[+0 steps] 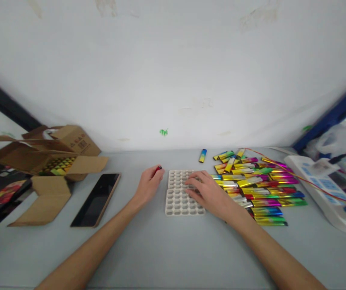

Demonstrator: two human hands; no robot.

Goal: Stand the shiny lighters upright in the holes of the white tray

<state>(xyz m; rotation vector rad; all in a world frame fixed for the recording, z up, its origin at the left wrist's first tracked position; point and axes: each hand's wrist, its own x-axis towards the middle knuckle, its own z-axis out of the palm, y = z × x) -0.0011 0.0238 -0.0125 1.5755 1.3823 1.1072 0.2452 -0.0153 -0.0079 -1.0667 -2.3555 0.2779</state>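
Observation:
My left hand (150, 181) is closed around a small red item with a dark end (157, 169), just left of the tray. A white tray (177, 211) with rows of round holes lies flat on the grey table. Over its right half is my right hand (204, 191), fingers apart and bent down towards the holes, with nothing seen between them. Right of the tray lies a pile of shiny, many-coloured cylinders (263, 191), spread in rough rows. A lone blue and yellow one (202, 156) lies behind the tray.
A black phone (96, 200) lies on the left of the table (149, 253). An open cardboard box (79, 141) holding yellow-green items stands at the far left. A white power strip (324, 193) with cables sits at the right, and a white wall (173, 80) rises behind.

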